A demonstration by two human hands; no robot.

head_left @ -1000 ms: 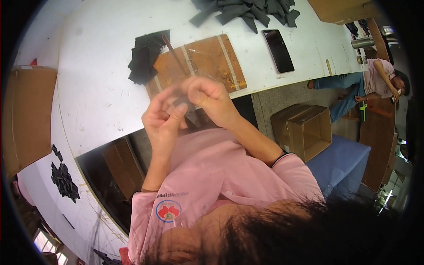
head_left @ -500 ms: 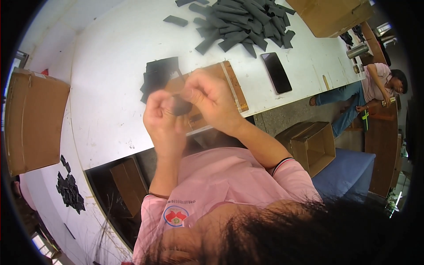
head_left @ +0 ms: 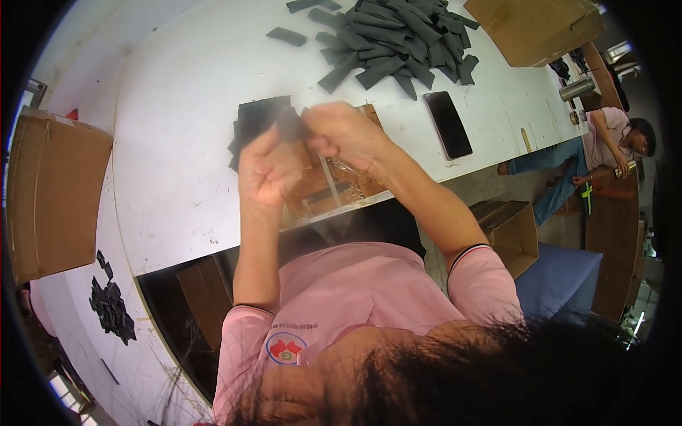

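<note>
Above the table, my left hand (head_left: 270,169) is closed, pinching a small dark grey fabric piece (head_left: 290,125) at its fingertips. My right hand (head_left: 349,135) is closed too, its curled fingers at the right edge of the same piece; motion blurs both hands. Just behind my left hand lies a stack of flat dark pieces (head_left: 260,117), partly covered by it. Beneath my hands is a brown wooden board (head_left: 344,190) with clear tape on it, near the table's front edge. A large heap of dark grey strips (head_left: 398,42) lies at the far side.
A black phone (head_left: 448,125) lies to the right on the white table (head_left: 177,170). Cardboard boxes stand at far right (head_left: 536,28), at left (head_left: 57,195) and below the table's right edge (head_left: 508,231). Dark scraps (head_left: 112,312) lie at left. Another person (head_left: 604,138) sits at right.
Both hands have moved slightly away from me with the dark piece, which now stands higher between the fingertips. My right forearm has straightened outward, and more of the taped board shows.
</note>
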